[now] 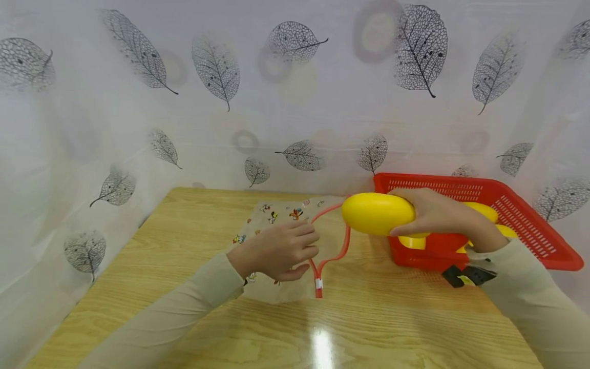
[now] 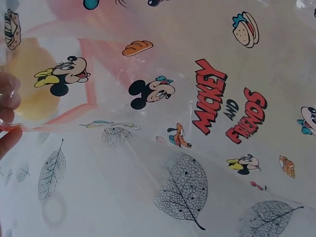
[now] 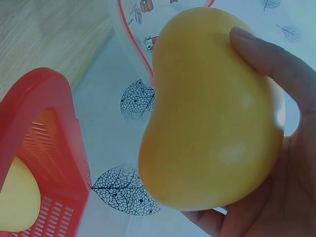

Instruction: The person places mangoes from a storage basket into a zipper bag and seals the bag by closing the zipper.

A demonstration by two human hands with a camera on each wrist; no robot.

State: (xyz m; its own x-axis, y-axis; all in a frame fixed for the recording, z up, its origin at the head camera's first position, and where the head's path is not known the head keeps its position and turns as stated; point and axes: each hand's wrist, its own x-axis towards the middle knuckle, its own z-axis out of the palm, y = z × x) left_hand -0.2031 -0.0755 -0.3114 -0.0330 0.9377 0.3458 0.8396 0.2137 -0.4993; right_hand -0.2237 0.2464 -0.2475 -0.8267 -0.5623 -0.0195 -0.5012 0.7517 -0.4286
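Note:
My right hand (image 1: 430, 212) grips a smooth yellow mango (image 1: 375, 214), thumb on one side and fingers on the other. It holds the mango above the table, beside the mouth of a clear plastic drawstring bag (image 2: 168, 64) printed with cartoon figures. The mango's curved, kidney-like outline shows in the right wrist view. With curled fingers, my left hand (image 1: 286, 251) pinches the bag's red edge, and the mouth stands open in a loop. Through the film in the left wrist view a blurred yellow shape shows. The left palm is hidden.
At the right stands a red slotted basket (image 1: 560, 253) with several yellow fruits (image 1: 481, 210) in it. The wood-grain table (image 1: 184, 230) lies beneath everything. White sheeting with leaf prints (image 1: 299, 113) rises behind and at the sides. A white clip (image 1: 319, 283) sits on the red cord.

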